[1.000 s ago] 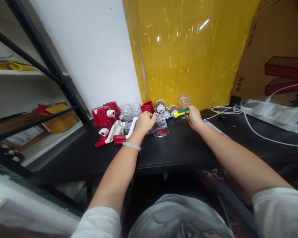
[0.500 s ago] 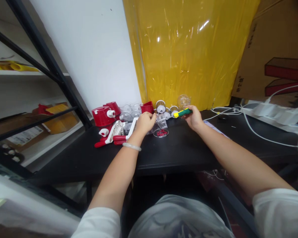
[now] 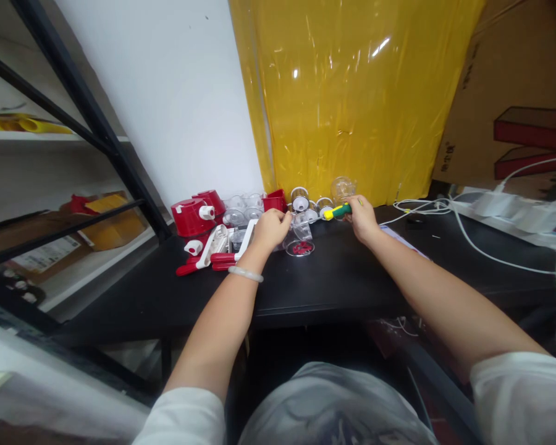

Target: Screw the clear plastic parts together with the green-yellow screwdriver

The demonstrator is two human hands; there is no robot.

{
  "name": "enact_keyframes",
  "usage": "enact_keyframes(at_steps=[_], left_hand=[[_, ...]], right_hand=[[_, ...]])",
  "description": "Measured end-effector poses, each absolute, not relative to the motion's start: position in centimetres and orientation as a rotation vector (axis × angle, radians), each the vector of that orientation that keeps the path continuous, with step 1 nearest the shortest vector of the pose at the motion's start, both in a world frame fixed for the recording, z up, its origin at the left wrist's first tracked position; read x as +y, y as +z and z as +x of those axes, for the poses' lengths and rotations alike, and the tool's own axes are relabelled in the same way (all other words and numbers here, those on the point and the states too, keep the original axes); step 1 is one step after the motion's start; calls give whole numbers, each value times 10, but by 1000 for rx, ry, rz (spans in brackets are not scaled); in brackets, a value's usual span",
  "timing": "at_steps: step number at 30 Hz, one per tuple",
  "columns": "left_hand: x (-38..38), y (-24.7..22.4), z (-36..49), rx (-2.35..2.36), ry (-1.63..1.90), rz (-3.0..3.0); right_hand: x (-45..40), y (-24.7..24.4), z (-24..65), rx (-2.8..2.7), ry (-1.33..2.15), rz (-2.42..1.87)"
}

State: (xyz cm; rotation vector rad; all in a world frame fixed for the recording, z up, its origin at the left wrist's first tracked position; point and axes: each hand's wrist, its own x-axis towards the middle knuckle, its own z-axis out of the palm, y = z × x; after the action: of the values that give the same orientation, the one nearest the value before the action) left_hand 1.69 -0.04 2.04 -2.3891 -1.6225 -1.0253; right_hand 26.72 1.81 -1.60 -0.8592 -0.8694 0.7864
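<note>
My right hand [image 3: 363, 220] is closed on the green and yellow handle of a screwdriver [image 3: 337, 212], whose shaft points left. Beside the clear plastic part [image 3: 302, 230], my left hand [image 3: 272, 228] has its fingers pressed together; what they pinch is too small to tell. Just below the clear part lies a round clear dish [image 3: 300, 248] with small red pieces inside. Several silver and white drums [image 3: 299, 199] stand behind the screwdriver's tip. A red hopper [image 3: 275, 201] sits behind my left hand.
Red housings [image 3: 189, 217] and white parts with red handles [image 3: 219, 245] lie at the left of the black table [image 3: 306, 296]. White cables and a power strip [image 3: 514, 213] are at the right. Behind stands a yellow-wrapped panel [image 3: 343, 99].
The fingers of my right hand have shifted slightly on the screwdriver handle. My left hand has stayed in place.
</note>
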Motion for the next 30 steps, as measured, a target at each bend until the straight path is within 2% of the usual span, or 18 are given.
enact_keyframes(at_steps=[7,14,30], left_hand=[[0,20,16,-1626,-1010,-2382],[0,21,17,-1617,-1020,-2383],[-1,19,17,-1623,-1031,-2389]], right_hand=[[14,-11,262,-855,784,-747],[16,-14,265,-882,747,-866],[16,-12,260,-808,821,-686]])
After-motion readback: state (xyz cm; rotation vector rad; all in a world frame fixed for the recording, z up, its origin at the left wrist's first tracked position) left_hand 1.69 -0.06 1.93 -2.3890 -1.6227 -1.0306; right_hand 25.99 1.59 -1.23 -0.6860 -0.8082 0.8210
